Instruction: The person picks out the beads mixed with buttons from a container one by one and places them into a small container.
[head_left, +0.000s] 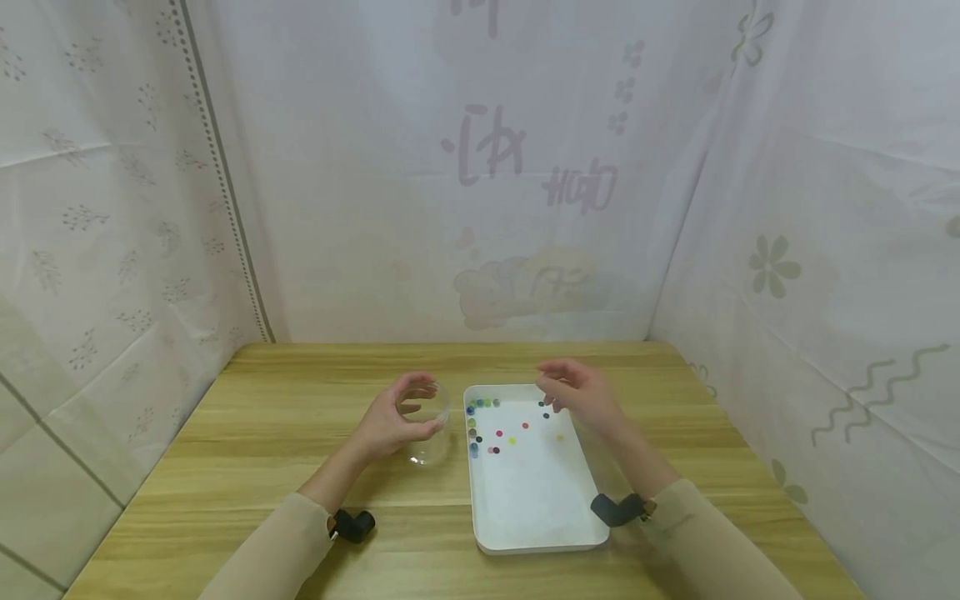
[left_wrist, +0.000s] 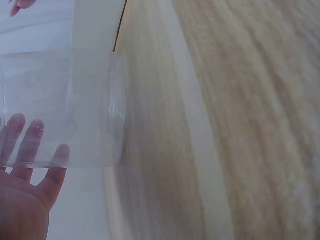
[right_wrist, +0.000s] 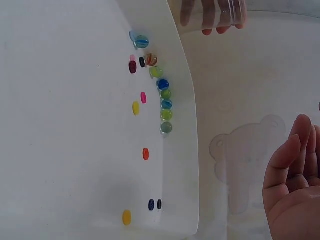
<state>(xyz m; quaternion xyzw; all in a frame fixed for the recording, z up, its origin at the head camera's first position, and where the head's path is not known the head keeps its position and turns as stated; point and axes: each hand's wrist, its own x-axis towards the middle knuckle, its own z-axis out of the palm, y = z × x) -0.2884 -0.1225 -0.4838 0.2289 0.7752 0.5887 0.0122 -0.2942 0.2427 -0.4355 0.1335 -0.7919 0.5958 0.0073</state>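
Observation:
My left hand (head_left: 388,423) grips a clear, empty-looking plastic cup (head_left: 429,448) by its side, left of a white tray (head_left: 528,504). In the left wrist view, fingers show through the wall of the cup. Above the far right corner of the tray hovers my right hand (head_left: 587,398), its fingers loosely bent and nothing visible between them. Glass marbles (right_wrist: 163,84) line the far left corner of the tray. Several flat, button-like discs (right_wrist: 145,153) in red, yellow, pink and dark colours lie scattered near them, with two dark ones close below the right hand.
The tray's raised rim (head_left: 543,549) faces the near side of the wooden table (head_left: 247,467). White printed curtains (head_left: 360,167) hang behind the table and on both sides. A black wrist camera (head_left: 621,509) overlaps the tray's near right edge in the head view.

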